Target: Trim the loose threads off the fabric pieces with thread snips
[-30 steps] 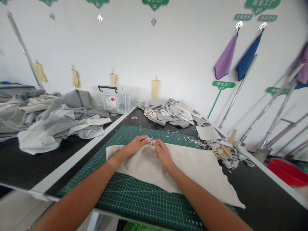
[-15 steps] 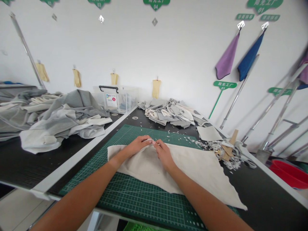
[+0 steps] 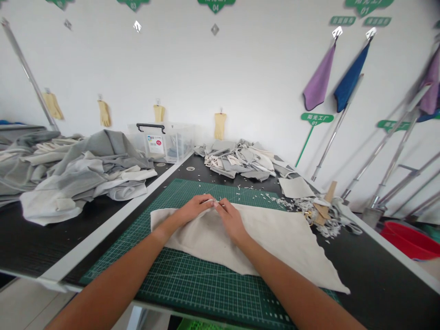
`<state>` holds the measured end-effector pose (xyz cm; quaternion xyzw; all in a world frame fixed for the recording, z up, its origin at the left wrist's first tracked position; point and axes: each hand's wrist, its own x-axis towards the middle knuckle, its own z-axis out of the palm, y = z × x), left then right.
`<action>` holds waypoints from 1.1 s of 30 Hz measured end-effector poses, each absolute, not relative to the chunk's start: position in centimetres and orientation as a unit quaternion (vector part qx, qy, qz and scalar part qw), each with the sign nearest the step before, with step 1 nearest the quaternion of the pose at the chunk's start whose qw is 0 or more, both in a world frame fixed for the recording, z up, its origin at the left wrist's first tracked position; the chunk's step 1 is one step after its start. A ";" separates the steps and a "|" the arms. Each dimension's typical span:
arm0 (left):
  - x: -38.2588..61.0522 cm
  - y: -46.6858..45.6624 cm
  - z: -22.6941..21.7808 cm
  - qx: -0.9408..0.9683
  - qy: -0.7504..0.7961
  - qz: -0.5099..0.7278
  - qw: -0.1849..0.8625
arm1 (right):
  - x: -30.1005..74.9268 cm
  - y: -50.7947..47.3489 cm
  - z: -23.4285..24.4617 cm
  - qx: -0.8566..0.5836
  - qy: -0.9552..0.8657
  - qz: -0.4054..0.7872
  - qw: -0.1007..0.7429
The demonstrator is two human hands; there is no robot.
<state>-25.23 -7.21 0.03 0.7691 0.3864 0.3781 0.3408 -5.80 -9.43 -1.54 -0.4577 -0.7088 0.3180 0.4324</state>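
Note:
A cream cloth [image 3: 275,238] lies spread on the green cutting mat [image 3: 192,279]. My left hand [image 3: 194,210] and my right hand [image 3: 231,219] rest on it, side by side. Their fingertips meet at the cloth's far edge, where both pinch the fabric. The fingers of both hands are closed on that edge. Small white fabric snippets lie scattered on the mat just beyond my fingers.
A heap of grey and white fabric [image 3: 79,174] covers the table at left. A clear plastic box [image 3: 161,143] and a pile of cut pieces [image 3: 240,161] sit at the back. Scraps and scissors [image 3: 326,215] lie at right. A red basin [image 3: 409,240] stands beyond the table edge.
Both hands stay pinched at the cloth's far edge. Only the view has shifted slightly.

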 end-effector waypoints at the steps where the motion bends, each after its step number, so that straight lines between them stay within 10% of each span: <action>1: -25.2 -7.3 0.1 0.768 0.387 0.378 0.342 | -5.8 -9.5 -1.5 -0.457 -0.710 0.316 0.433; 33: -25.0 -8.2 1.1 0.748 0.410 0.391 0.346 | -5.7 -9.3 -1.6 -0.455 -0.693 0.322 0.458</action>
